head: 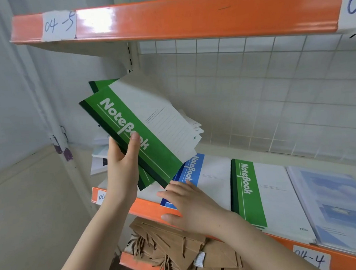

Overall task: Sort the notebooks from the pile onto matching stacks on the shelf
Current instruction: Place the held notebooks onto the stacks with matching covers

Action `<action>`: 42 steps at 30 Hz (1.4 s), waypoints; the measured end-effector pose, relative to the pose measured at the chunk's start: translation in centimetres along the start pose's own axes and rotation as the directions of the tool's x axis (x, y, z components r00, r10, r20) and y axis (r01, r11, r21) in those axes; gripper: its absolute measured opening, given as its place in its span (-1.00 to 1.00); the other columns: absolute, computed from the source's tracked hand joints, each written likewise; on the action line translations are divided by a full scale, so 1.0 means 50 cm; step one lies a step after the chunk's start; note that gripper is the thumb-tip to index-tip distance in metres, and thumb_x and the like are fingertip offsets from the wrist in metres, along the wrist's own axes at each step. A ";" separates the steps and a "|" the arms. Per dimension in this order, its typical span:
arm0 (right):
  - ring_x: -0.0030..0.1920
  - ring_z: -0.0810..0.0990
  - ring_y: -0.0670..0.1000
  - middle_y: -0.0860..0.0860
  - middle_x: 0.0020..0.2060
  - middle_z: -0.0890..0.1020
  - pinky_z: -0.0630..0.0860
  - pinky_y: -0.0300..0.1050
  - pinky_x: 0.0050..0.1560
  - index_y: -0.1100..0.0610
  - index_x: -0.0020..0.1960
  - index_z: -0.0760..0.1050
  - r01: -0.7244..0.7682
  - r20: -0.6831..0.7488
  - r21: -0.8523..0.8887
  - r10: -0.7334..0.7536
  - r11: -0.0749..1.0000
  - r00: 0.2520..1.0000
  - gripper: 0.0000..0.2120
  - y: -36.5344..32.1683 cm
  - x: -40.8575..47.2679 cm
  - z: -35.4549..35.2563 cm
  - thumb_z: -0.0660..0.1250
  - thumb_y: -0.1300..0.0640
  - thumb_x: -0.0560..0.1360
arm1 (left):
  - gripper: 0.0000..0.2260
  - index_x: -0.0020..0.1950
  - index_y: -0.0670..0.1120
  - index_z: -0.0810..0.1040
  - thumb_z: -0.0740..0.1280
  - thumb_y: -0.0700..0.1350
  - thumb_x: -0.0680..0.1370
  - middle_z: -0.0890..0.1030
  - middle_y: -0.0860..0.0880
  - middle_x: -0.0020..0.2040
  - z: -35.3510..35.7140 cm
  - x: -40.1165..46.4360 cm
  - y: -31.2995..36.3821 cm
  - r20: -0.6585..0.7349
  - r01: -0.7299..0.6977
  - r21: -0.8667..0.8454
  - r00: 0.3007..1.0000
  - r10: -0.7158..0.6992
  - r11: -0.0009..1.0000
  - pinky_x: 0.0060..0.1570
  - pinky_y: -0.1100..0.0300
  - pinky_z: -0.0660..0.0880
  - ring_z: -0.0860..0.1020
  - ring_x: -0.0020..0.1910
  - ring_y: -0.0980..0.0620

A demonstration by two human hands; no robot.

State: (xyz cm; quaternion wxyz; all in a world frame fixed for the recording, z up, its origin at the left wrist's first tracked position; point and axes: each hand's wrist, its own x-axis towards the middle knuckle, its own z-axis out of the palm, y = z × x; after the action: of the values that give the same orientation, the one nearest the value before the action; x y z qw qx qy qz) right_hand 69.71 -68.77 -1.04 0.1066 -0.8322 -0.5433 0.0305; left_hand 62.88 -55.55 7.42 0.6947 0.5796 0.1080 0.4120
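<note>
From the head view, the left hand (123, 159) is raised in front of the shelf (148, 207) and grips a green notebook (143, 132) near its spine, thumb across the green band of the cover and the other fingers curled behind it. The notebook is tilted, its spine toward the lower left, lifted clear of the shelf board. More green-edged covers show just behind it in the same grip; how many cannot be told. Behind and below these lies the pile (103, 154) of mixed notebooks at the left end of the shelf, loosely fanned, with white corners sticking out to the right of the held notebook.

The right hand (189, 205) lies low over the front of the shelf with its fingers straight and spread, holding nothing. Its fingertips rest on or just above the blue notebook stack (196, 169), which lies flat on the shelf. Whether they press it cannot be told.

Just right of the blue stack, touching it, is the green notebook stack (249, 191), flat with its spine to the left. Further right lies a pale blue sky-printed stack (333, 204).

The orange upper shelf edge (186, 17) carries a handwritten paper label (59, 25) reading 04-5. On the shelf beneath, brown paper bags (180, 251) with twisted handles lie heaped.
</note>
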 end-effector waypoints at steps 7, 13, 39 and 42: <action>0.39 0.23 -0.10 -0.12 0.26 0.44 0.00 -0.01 0.47 0.00 0.26 0.45 0.013 -0.103 0.140 0.001 0.990 0.995 -0.72 0.023 0.026 0.018 0.18 0.02 0.58 | -0.85 0.11 0.16 0.46 0.24 -0.09 0.61 0.63 0.11 0.10 -0.013 0.001 -0.003 -0.007 -0.021 -0.031 1.000 0.021 0.999 0.16 -0.14 0.51 0.60 0.12 0.02; 0.20 0.39 -0.12 -0.10 0.09 0.55 0.18 -0.27 0.32 0.08 0.09 0.55 0.017 -0.155 0.271 0.027 0.962 0.987 -0.77 0.029 0.017 0.002 0.23 0.19 0.48 | -0.84 0.10 0.15 0.47 0.23 -0.11 0.61 0.64 0.13 0.06 -0.014 -0.006 -0.004 -0.011 -0.005 -0.039 1.000 0.005 0.999 0.15 -0.11 0.53 0.62 0.08 0.06; -0.37 0.51 -0.11 0.05 -0.14 0.66 0.28 -0.28 -0.51 0.06 0.09 0.48 -0.267 -0.091 0.858 0.642 0.438 0.761 -0.81 0.093 -0.152 -0.145 0.32 0.02 0.52 | -0.82 0.13 0.05 0.51 0.26 -0.06 0.53 0.69 0.05 0.00 0.079 -0.081 -0.054 0.355 0.271 0.084 0.891 -0.283 0.959 -0.10 0.07 0.62 0.67 -0.04 0.03; -0.42 0.51 -0.13 0.02 -0.22 0.67 0.28 -0.29 -0.53 0.11 0.02 0.52 -0.254 -0.138 0.879 0.725 0.404 0.675 -0.90 0.114 -0.191 -0.143 0.28 0.11 0.56 | -0.83 0.11 0.07 0.52 0.16 -0.02 0.60 0.69 0.07 -0.02 0.111 -0.100 -0.070 0.392 0.294 0.082 0.869 -0.302 0.952 -0.08 0.06 0.60 0.66 -0.05 0.06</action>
State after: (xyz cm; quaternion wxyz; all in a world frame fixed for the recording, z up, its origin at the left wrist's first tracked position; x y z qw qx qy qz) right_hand 72.12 -80.72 4.13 0.5929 -0.7892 -0.1353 0.0853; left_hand 64.75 -62.96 4.37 0.7515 0.6347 0.0559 0.1715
